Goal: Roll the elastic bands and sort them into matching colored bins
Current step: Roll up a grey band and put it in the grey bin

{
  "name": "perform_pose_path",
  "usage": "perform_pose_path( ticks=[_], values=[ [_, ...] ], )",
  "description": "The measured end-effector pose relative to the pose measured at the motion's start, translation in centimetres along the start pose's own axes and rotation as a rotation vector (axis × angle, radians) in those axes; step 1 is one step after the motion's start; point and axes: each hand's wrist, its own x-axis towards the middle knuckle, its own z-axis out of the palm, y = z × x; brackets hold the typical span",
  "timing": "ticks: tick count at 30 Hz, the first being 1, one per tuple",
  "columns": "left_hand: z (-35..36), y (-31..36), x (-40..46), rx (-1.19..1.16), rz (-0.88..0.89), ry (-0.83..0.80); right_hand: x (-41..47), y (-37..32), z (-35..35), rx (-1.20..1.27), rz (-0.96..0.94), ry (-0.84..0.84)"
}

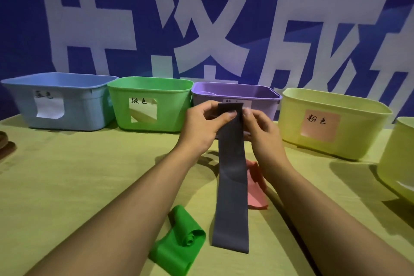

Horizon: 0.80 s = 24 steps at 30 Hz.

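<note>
A long grey-purple elastic band point(231, 197) hangs flat from my hands down to the table. My left hand point(201, 125) pinches its top edge from the left, and my right hand point(262, 129) pinches it from the right, in front of the purple bin point(268, 105). A green band point(179, 237), partly rolled, lies on the table near my left forearm. A pink band point(256, 190) lies behind the hanging band, partly hidden. The blue bin point(89, 105), the green bin point(170, 105) and a yellow bin with a pink label point(358, 132) stand in a row.
Another yellow bin point(401, 163) is cut off at the right edge. A brown object point(4, 141) shows at the far left edge. The table has a yellow-green cloth point(78, 175). A blue banner with white characters hangs behind the bins.
</note>
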Motion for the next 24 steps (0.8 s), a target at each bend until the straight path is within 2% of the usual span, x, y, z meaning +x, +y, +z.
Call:
perform_pose_path(
  ticks=[7, 10, 24],
  values=[
    [0.7, 0.1, -0.9, -0.011, 0.018, -0.046, -0.2, -2.3, -1.2, 0.021, -0.102, 0.016],
    [0.7, 0.2, -1.5, 0.021, 0.050, -0.066, -0.3, -2.7, -1.6, -0.038, -0.133, -0.028],
    [0.3, 0.3, -2.5, 0.037, 0.090, -0.090, -0.4, -2.1, -1.9, -0.055, -0.105, -0.100]
  ],
)
